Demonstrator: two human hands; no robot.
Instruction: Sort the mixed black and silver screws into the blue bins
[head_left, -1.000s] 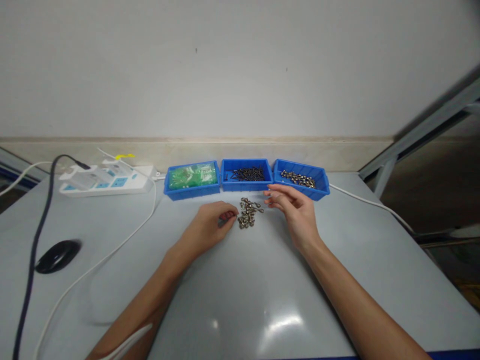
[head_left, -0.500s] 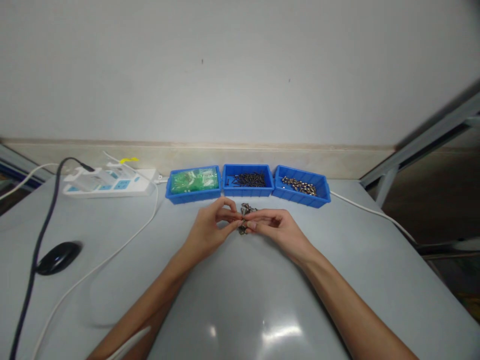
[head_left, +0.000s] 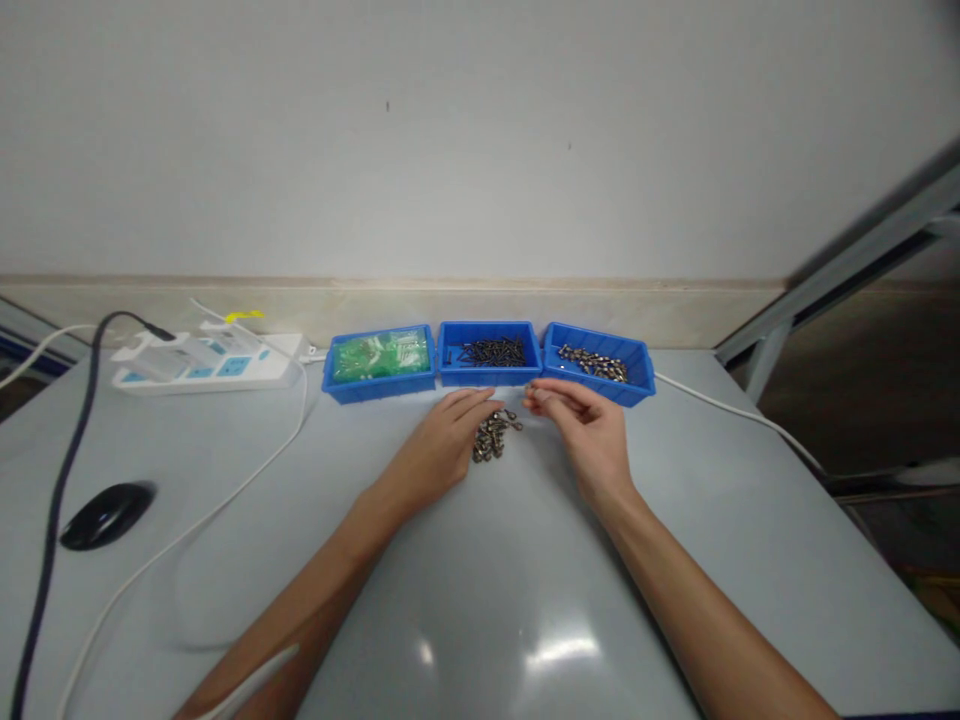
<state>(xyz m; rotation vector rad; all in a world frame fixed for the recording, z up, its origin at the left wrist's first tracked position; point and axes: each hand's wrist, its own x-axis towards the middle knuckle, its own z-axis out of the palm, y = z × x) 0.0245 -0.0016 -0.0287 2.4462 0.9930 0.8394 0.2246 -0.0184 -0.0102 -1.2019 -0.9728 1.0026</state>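
A small pile of shiny metal pieces (head_left: 493, 437), bronze and silver in tone, lies on the table between my hands. My left hand (head_left: 444, 445) is beside the pile on its left, palm down, with its fingers stretched out over the far edge. Just right of the pile and a little beyond it, my right hand (head_left: 596, 435) pinches a small metal piece (head_left: 528, 390) between thumb and fingertips. Its exact shape is mostly hidden by the fingers. These fingertips are in front of the gap between the middle and right blue bins.
Against the wall stand a blue bin (head_left: 379, 390) of green plastic-wrapped items, a blue bin (head_left: 489, 378) of dark screws and a blue bin (head_left: 637, 388) of metal pieces. A power strip (head_left: 281, 372), cables and a black mouse-like object (head_left: 109, 516) are at left.
My hands were together above the pile and have come apart. The right has moved right and away from me with the small piece; the left has turned palm down. The view has shifted slightly.
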